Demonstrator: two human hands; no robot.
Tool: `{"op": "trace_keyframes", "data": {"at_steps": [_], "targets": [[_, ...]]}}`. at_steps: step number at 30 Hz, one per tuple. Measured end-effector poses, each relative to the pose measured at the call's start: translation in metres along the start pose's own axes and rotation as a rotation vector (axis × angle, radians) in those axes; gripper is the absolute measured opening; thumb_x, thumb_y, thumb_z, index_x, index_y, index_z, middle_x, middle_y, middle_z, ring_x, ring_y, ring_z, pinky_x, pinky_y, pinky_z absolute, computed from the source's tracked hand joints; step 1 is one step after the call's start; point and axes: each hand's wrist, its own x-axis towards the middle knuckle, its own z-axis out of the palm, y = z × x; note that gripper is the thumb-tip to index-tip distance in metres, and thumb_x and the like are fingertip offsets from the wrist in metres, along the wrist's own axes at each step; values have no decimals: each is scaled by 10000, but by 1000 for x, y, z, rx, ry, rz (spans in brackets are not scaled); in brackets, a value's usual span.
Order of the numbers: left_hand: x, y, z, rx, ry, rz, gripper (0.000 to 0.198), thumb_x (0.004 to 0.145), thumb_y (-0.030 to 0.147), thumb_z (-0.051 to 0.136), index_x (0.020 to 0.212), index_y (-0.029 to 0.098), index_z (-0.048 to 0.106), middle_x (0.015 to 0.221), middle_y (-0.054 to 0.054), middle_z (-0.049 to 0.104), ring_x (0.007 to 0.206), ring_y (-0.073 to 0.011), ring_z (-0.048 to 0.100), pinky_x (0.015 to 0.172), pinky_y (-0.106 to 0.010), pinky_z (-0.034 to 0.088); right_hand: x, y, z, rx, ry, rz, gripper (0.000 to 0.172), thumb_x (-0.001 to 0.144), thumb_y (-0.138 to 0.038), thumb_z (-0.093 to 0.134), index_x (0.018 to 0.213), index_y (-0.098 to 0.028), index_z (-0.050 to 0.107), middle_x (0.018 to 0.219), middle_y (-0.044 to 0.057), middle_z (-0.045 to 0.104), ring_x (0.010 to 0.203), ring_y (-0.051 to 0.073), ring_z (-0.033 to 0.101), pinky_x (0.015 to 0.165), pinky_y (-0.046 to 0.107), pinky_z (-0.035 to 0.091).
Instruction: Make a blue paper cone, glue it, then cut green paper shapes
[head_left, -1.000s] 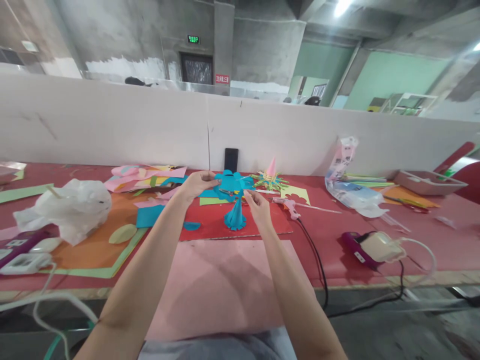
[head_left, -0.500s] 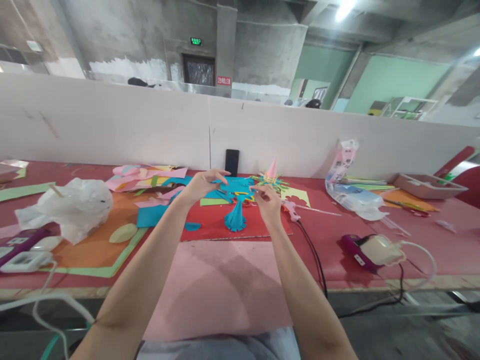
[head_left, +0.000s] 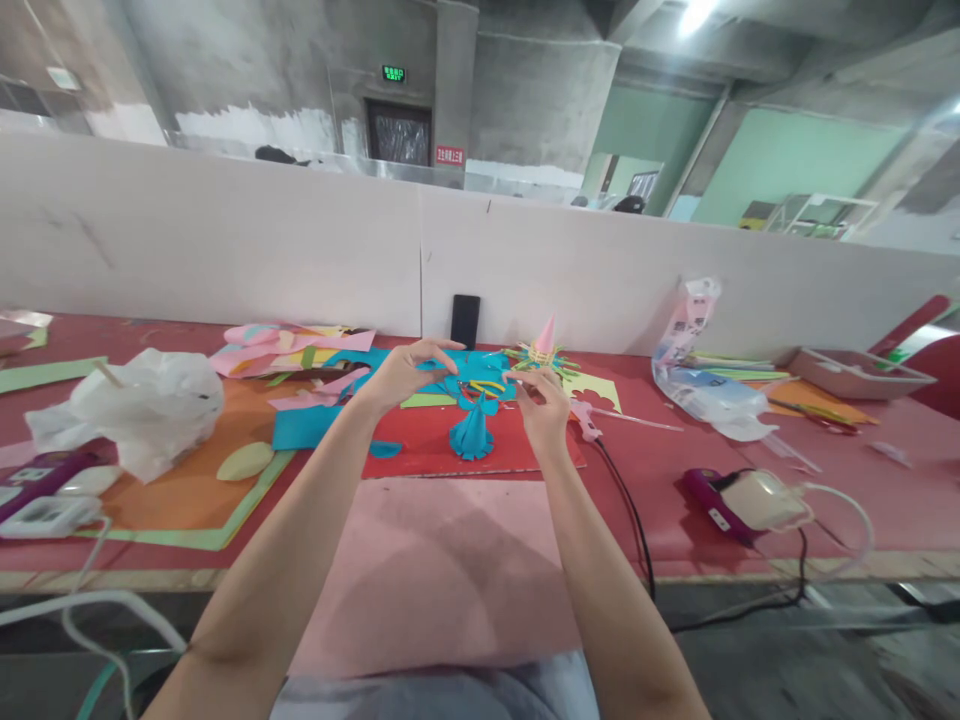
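Observation:
Both my arms reach out over a red bench. My left hand [head_left: 401, 372] is curled, its fingertips pinching the edge of a cut blue paper piece [head_left: 480, 372]. My right hand [head_left: 541, 407] is closed too, pinching something thin at the blue paper's right side; I cannot make out what. Just below and between the hands stands a blue fringed paper cone [head_left: 472, 434] on a red card sheet [head_left: 427, 448]. Yellow scissor handles [head_left: 486, 388] lie on the blue paper.
A pink sheet [head_left: 442, 570] lies near me. A glue gun [head_left: 583, 418] with a black cord sits right of my right hand, beside a pink-tipped paper starburst [head_left: 541, 352]. A white plastic bag [head_left: 135, 405], a black phone [head_left: 465, 320], paper scraps [head_left: 292, 350] and a power strip [head_left: 739, 495] lie around.
The blue paper piece was held up above the cone; it now lies lower near the scissors. My right hand has moved right and slightly back, and my left fingers have loosened.

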Motion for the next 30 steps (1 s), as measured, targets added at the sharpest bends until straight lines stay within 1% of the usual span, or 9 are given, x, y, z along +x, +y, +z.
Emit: {"op": "trace_keyframes", "data": {"at_steps": [4,7,12,16,18,21,25,27,30], "targets": [[-1,-4,4,0,-9,-2,283,660,385,651,844,170,663,1175,-106,564,1076,-243,515,854,-358,440,-2,3,5,40,-17,12,166,771,-330,537,818,-271,685,686,1,488,635,125,455,595,261,403],[1,-12,8,-33,27,1,309,636,410,664,823,165,642,1123,-98,595,1018,-227,547,851,-348,441,-4,5,9,78,-33,69,158,749,-331,550,782,-246,680,672,-1,498,624,120,461,569,248,389],[7,-23,14,-45,154,-87,333,648,456,633,775,148,615,823,-52,653,805,-177,595,770,-298,457,-7,5,12,208,-98,305,245,718,-437,579,742,-202,645,577,-14,514,506,104,438,477,235,342],[8,-28,24,27,174,-175,314,677,458,591,726,149,612,736,-31,633,705,-150,574,670,-256,457,-14,11,14,312,-156,517,326,700,-511,568,657,-189,587,475,-42,440,392,66,336,381,212,251],[8,-35,30,40,179,-237,302,686,447,575,727,150,616,719,-29,627,677,-146,569,620,-245,455,-19,18,16,351,-172,610,340,681,-521,584,634,-185,565,459,-49,426,371,54,320,356,200,223],[6,-51,40,35,175,-306,307,690,444,558,749,149,624,696,-27,625,629,-141,566,589,-247,452,-28,31,19,373,-170,703,357,652,-533,604,622,-180,558,445,-47,449,344,51,331,323,191,202],[5,-82,52,150,144,-347,279,699,415,542,715,153,635,632,-25,622,570,-136,549,556,-242,428,-37,47,20,310,-203,793,378,624,-543,616,600,-171,554,416,-37,495,304,61,365,278,190,197],[3,-97,58,216,113,-361,265,708,400,526,689,161,638,614,-25,626,582,-145,561,552,-239,424,-41,53,20,253,-247,837,364,633,-521,621,610,-164,556,429,-24,536,299,70,409,267,182,234],[-2,-113,67,280,80,-394,237,712,350,514,655,156,638,615,-24,631,613,-153,581,552,-225,415,-47,60,20,185,-334,927,298,678,-447,617,673,-153,566,505,10,609,356,103,527,300,178,348]]}}
